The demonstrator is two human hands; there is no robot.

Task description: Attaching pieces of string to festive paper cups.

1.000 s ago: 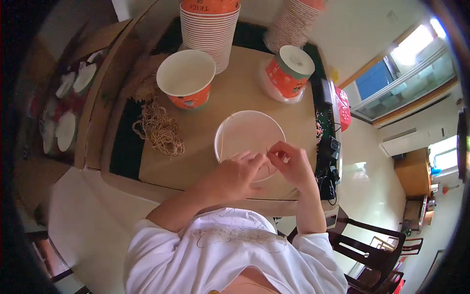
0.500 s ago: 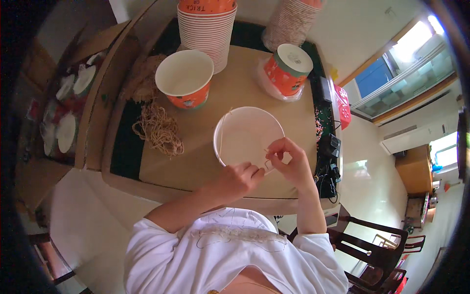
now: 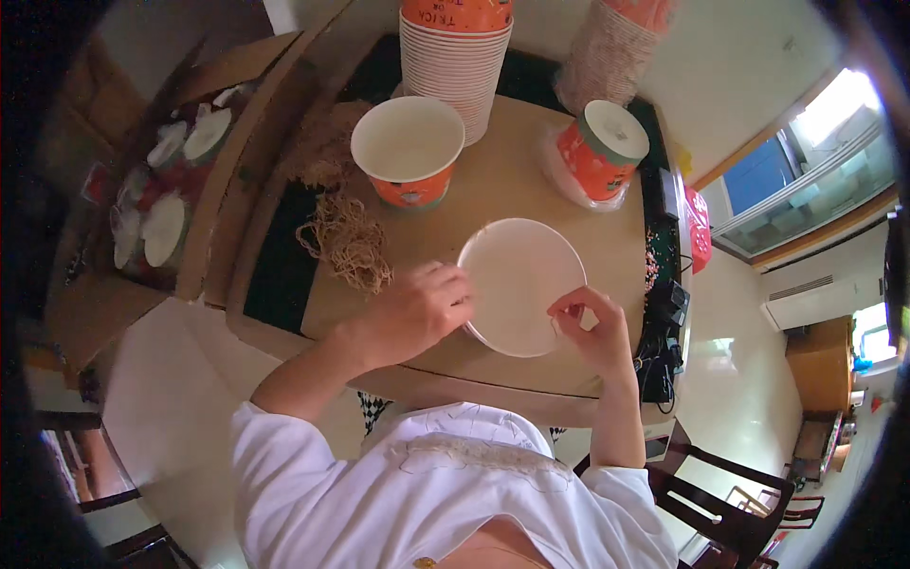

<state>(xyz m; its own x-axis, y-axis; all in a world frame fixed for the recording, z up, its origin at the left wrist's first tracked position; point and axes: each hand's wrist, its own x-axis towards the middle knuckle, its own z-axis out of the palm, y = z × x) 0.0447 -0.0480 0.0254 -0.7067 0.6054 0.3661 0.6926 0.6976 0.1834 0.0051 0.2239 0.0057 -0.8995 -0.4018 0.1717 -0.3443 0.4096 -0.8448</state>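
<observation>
A white paper bucket [image 3: 524,280] stands in front of me with its wide mouth facing up. Close against its left rim, my left hand [image 3: 424,308] has its fingers curled and slightly blurred; whatever lies under the fingertips is hidden. My right hand [image 3: 595,330] is pinched at the right rim, with a thin pale bit of string showing at the fingertips. To the left lies a loose tangle of tan string [image 3: 349,245]. Behind it is an upright orange paper bucket [image 3: 409,161] with a white inside.
A tall stack of paper buckets [image 3: 455,71] rises at the back, and a plastic-wrapped stack [image 3: 611,52] stands farther right. An upside-down orange bucket [image 3: 603,152] rests on plastic. An open cardboard box [image 3: 227,180] flanks the table's left side. Black adapters with cables [image 3: 671,308] lie along the right edge.
My hands have moved apart: the left has gone up and left to the bucket's left rim, the right stays at the right rim. The string across the left rim no longer shows. The whole view has shifted.
</observation>
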